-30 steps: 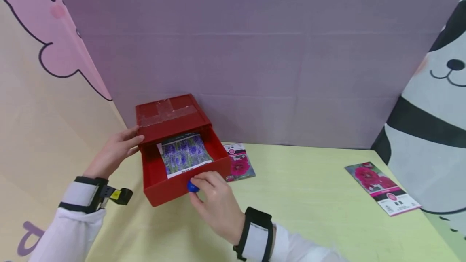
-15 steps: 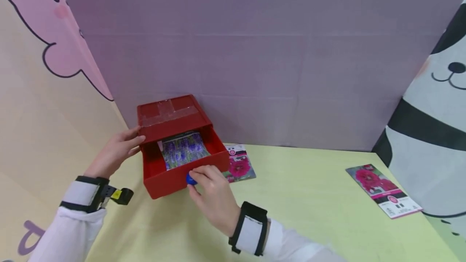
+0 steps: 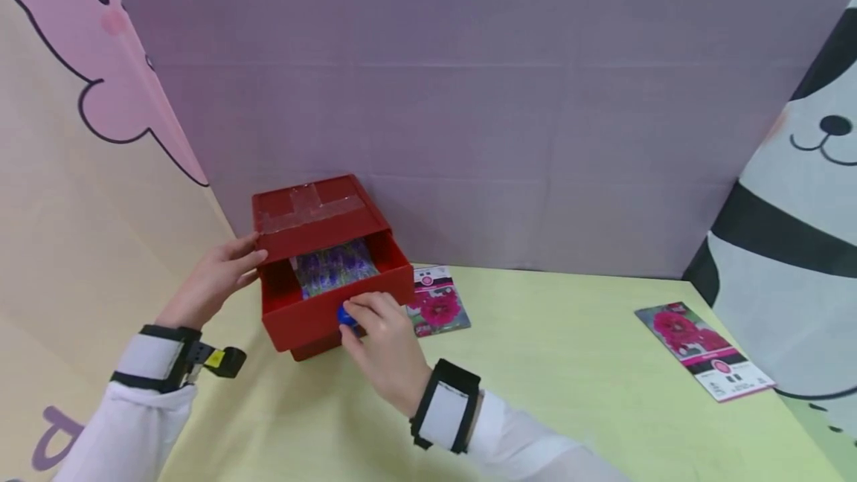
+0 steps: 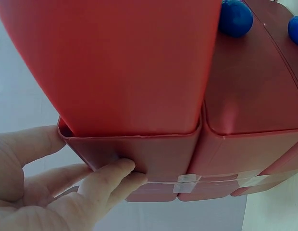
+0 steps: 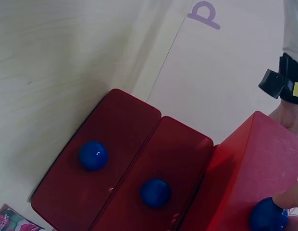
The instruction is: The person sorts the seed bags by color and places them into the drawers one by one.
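A red drawer unit [image 3: 315, 216] with clear tape on its top stands against the back wall. Its top drawer [image 3: 297, 323] is partly out, and inside lies a packet [image 3: 335, 266] printed with purple flowers. My right hand [image 3: 387, 352] pinches the blue knob [image 3: 344, 315] on that drawer's front between thumb and fingers. Extended fingers of my left hand [image 3: 210, 281] rest at the unit's upper left edge; in the left wrist view they touch its red side. Below, in the right wrist view, the middle drawer [image 5: 175, 142] and bottom drawer [image 5: 117, 118] are closed.
A packet with pink flowers [image 3: 438, 307] lies just right of the unit, and a similar packet [image 3: 703, 352] lies at the table's right side. The table [image 3: 549, 363] is pale yellow. A purple-grey wall [image 3: 469, 95] rises behind it.
My right hand has pushed the top drawer inward, so less of the purple-flower packet shows and the lower drawer fronts come into sight. My left hand has stayed at the unit's edge.
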Tool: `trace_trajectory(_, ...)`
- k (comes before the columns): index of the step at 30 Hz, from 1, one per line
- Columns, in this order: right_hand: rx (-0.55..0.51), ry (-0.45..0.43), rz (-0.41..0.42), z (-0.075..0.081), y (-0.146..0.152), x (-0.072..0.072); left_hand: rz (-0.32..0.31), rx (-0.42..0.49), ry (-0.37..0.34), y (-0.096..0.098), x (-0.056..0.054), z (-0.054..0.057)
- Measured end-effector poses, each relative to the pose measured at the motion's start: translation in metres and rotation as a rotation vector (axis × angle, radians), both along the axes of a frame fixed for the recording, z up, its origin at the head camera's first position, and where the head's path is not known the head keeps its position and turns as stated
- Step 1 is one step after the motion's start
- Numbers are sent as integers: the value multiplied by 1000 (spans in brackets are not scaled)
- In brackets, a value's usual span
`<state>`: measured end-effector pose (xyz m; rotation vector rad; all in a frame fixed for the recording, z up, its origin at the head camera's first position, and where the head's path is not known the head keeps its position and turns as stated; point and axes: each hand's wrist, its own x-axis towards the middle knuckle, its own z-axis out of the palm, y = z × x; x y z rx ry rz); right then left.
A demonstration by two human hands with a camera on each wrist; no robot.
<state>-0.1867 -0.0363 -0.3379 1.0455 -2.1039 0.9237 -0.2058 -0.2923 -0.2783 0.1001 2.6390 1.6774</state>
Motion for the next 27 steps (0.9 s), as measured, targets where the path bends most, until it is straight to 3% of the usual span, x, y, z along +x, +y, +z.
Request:
trace_trajectory(13, 8, 64, -62, -6, -10, -16, 16, 15, -7, 1, 0, -1)
trace_trajectory(27, -24, 72, -69, -8, -24, -31, 24, 15, -9, 0, 1, -1)
